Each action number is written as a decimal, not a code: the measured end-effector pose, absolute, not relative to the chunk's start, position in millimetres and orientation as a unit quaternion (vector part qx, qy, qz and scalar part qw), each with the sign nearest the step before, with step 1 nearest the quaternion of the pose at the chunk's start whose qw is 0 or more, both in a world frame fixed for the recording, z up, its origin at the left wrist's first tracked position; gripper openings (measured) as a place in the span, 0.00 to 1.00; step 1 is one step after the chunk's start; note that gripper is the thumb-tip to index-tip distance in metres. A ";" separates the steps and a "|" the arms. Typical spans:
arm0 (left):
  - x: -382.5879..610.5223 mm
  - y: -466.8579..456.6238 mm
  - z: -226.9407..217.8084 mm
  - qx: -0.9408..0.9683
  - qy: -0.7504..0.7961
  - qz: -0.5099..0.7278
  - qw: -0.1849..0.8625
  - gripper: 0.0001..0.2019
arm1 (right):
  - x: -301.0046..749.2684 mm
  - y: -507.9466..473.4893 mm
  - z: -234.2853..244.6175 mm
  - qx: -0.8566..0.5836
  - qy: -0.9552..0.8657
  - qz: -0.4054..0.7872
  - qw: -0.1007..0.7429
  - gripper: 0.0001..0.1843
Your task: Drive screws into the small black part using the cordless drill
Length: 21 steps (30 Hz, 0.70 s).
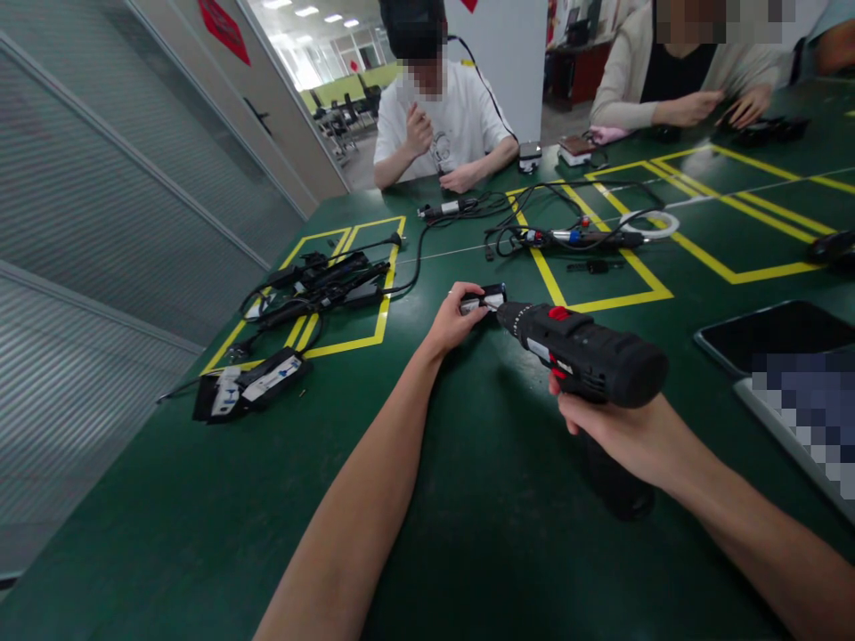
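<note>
My right hand (614, 423) is wrapped round the grip of a black cordless drill (588, 352) with red accents. The drill lies level, its chuck aimed left and away from me. At its tip, the bit meets or nearly meets a small black part with a white label (492, 298); I cannot tell whether they touch. My left hand (460, 312) holds that part against the green table (481, 499), fingers over its top and thumb along its near side. Much of the part is hidden by the fingers.
Black adapters and cables (334, 285) lie left within yellow tape. Two label-bearing black pieces (250, 387) sit nearer. A corded electric screwdriver (574, 239) and a white ring (658, 224) are beyond the drill. A phone (775, 336) lies right. Two people (441, 125) sit opposite.
</note>
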<state>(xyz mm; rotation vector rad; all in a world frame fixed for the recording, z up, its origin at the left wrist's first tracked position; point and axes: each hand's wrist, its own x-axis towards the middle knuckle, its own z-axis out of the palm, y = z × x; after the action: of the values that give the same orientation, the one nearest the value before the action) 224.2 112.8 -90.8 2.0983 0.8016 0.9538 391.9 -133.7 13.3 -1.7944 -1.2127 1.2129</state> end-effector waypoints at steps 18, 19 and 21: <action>223.6 111.9 -91.2 0.815 0.311 0.367 0.323 0.15 | 394.1 -133.3 13.9 -0.657 -0.429 0.502 0.363 0.03; 223.7 111.7 -91.0 0.815 0.312 0.367 0.322 0.15 | 394.0 -133.5 14.2 -0.656 -0.427 0.505 0.362 0.03; 223.8 111.5 -90.6 0.815 0.313 0.366 0.321 0.16 | 393.3 -133.6 15.3 -0.659 -0.424 0.506 0.360 0.03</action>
<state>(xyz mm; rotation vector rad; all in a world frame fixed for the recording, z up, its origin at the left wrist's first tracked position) 223.8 111.5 -90.6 2.1418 0.8232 0.9619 393.3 -133.6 15.3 -1.6997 -1.0923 1.3043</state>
